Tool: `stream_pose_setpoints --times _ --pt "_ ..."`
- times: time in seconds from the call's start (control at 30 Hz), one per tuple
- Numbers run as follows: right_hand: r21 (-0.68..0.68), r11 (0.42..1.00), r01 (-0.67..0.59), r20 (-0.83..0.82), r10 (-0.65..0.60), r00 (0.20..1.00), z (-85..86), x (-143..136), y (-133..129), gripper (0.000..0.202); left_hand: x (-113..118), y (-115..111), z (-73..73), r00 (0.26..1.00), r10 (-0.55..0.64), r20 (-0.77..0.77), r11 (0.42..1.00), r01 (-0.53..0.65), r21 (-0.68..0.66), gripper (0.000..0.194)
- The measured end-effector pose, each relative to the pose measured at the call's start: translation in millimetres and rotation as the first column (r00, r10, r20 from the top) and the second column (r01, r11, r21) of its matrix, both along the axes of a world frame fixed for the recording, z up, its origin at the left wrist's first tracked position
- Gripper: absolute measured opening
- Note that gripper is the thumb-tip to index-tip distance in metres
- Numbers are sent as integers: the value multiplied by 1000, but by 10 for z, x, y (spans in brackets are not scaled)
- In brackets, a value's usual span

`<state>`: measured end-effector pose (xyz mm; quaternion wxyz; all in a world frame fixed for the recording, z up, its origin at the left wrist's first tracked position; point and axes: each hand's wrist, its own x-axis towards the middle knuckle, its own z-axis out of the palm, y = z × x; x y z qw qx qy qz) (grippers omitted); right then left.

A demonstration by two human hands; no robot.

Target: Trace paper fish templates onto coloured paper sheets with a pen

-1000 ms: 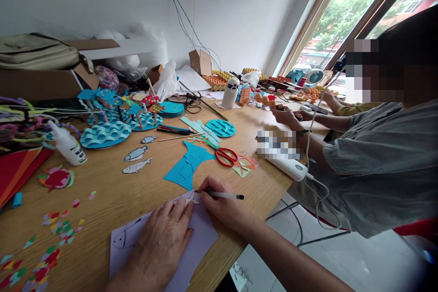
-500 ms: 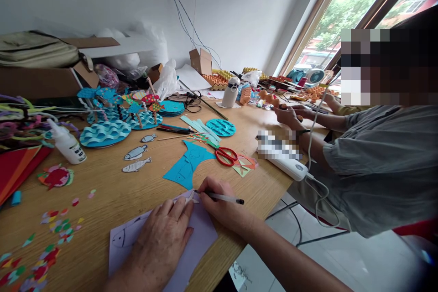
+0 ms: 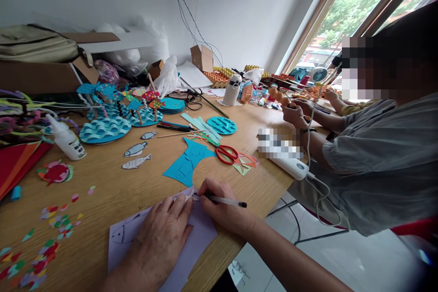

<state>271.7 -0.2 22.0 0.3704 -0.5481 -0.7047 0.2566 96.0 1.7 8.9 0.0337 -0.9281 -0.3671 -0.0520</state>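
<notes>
My left hand [image 3: 162,232] lies flat on a sheet of purple paper [image 3: 201,237], fingers stretched out over a white fish cutout. Only the cutout's tail [image 3: 189,193] shows beyond my fingertips; its body is hidden under the hand. My right hand [image 3: 224,207] pinches a pen [image 3: 230,201] with a dark cap end, its tip down on the purple paper beside the tail. Near the sheet's left corner is a fish outline [image 3: 119,235] in dark ink, partly covered by my left hand. Just beyond the sheet lies blue paper [image 3: 189,163] with fish outlines.
Red-handled scissors [image 3: 226,154] lie by paper scraps. Three fish cutouts [image 3: 137,162], a glue bottle [image 3: 70,141] and blue wave-decorated discs [image 3: 105,130] are to the left. A white power strip [image 3: 289,163] sits at the right edge, near a co-worker in grey [image 3: 376,146].
The pen tip has shifted slightly down along the tail, and my right hand with it. My left hand stays in place. The co-worker's hands have moved a little.
</notes>
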Motion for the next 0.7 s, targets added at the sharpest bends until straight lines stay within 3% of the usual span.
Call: stream_pose_setpoints --times 0.1,0.27,0.7 --pt "-1 1000 -12 -9 12 1000 12 3 -9 10 -9 -5 7 1000 2 3 1000 -2 -5 41" --pt "25 995 93 -23 -92 995 1 9 8 10 -7 -4 3 1000 11 21 1000 -11 -6 41" --pt "18 996 87 10 -87 996 -46 -17 42 13 2 -4 -14 999 36 28 999 -35 -25 40"
